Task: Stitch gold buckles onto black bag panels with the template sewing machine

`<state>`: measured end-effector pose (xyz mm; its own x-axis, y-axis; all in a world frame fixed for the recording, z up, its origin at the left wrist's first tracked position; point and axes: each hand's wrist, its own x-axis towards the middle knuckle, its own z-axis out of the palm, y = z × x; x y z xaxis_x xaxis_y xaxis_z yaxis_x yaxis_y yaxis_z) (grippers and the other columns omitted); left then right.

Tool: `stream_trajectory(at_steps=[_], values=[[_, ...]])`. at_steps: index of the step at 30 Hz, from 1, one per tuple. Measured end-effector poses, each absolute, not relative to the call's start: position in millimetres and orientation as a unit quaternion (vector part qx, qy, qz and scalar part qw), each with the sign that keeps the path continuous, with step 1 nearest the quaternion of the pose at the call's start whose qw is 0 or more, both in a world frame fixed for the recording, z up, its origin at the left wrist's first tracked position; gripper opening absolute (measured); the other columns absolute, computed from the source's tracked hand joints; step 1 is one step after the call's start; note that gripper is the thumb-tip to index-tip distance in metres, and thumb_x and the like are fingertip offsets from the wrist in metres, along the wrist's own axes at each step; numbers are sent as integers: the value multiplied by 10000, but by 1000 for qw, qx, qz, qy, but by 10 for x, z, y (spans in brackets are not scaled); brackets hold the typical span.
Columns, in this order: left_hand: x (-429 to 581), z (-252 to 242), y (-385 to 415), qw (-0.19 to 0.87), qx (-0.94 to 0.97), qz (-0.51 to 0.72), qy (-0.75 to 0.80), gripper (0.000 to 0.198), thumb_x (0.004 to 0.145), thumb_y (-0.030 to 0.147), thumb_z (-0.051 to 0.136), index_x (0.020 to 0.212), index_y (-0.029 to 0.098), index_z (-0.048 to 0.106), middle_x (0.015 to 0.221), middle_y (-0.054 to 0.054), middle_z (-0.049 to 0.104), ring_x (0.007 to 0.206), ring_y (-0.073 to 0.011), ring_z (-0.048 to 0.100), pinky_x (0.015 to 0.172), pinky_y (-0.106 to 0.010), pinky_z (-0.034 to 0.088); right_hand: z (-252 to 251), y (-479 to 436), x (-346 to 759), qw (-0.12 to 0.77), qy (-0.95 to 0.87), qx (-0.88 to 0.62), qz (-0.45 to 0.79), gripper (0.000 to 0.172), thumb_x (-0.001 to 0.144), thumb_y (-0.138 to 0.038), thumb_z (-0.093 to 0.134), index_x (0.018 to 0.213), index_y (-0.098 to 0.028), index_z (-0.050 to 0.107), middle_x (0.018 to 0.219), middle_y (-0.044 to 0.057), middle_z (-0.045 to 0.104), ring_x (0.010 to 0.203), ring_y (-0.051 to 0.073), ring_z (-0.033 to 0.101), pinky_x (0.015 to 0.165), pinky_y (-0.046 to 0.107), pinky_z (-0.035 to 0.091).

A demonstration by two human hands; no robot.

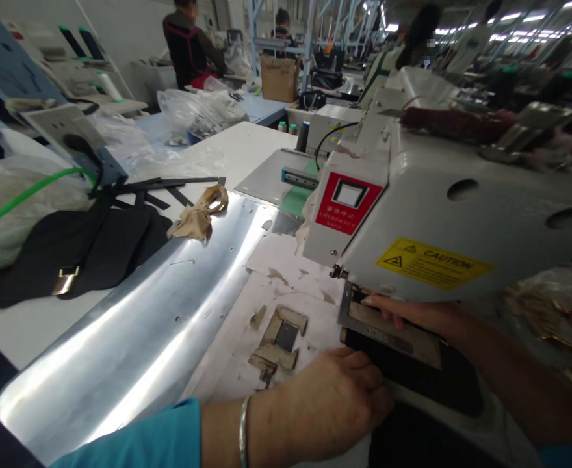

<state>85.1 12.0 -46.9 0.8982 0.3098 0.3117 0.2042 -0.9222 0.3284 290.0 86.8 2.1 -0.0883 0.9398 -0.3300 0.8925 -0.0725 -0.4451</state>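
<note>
1. The black piece (413, 374) lies under the sewing machine (442, 214), at 5 o'clock.
2. Left hand (335, 403) presses flat on its near edge, holding nothing.
3. Right hand (413, 315), fingers extended, steadies the clamp frame (388, 328); best kept flat, clear of the needle.
4. Plastic bags (198, 110) at 11 o'clock; contents unclear.

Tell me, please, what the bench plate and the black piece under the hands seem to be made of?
The plate looks like polished sheet metal: it glares with mirror streaks. The black piece, touched by the left hand and right hand, looks like matte leather or a leather-like sheet; which one is unclear.
</note>
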Motion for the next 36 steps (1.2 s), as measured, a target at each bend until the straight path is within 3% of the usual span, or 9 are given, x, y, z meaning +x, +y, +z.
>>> stream_trajectory(at_steps=[5,11,18,28,36], values=[[868,-457,116,135,965,182,133,118,996,167,499,925,142,589,872,-35,606,842,-185,556,792,-316,466,49,856,2866,35,-678,-678,282,446,833,-353,627,423,-238,491,484,13,580,566,166,593,693,298,482],[913,-432,113,123,966,175,142,112,991,174,513,912,146,587,863,-37,603,808,-180,543,756,-325,480,-36,857,2854,28,-613,-727,308,422,854,-328,642,473,-209,505,462,-6,528,458,127,504,576,282,448],[906,-450,92,118,967,166,155,121,996,188,502,907,154,577,862,-23,585,808,-181,542,760,-318,470,-23,890,2813,16,-591,-721,362,439,894,-322,614,489,-170,542,480,9,558,425,95,497,473,227,396],[910,-448,96,114,967,176,146,137,998,173,492,904,146,587,866,-22,588,804,-183,536,758,-317,466,-260,938,2948,27,-597,-721,350,358,859,-432,660,611,-180,600,535,16,613,451,105,524,467,219,420],[905,-439,96,115,966,176,149,144,1003,181,489,910,146,594,859,-38,596,815,-181,550,748,-311,468,-206,945,2928,18,-604,-707,369,385,873,-431,630,597,-169,576,539,19,606,446,101,532,448,210,415]])
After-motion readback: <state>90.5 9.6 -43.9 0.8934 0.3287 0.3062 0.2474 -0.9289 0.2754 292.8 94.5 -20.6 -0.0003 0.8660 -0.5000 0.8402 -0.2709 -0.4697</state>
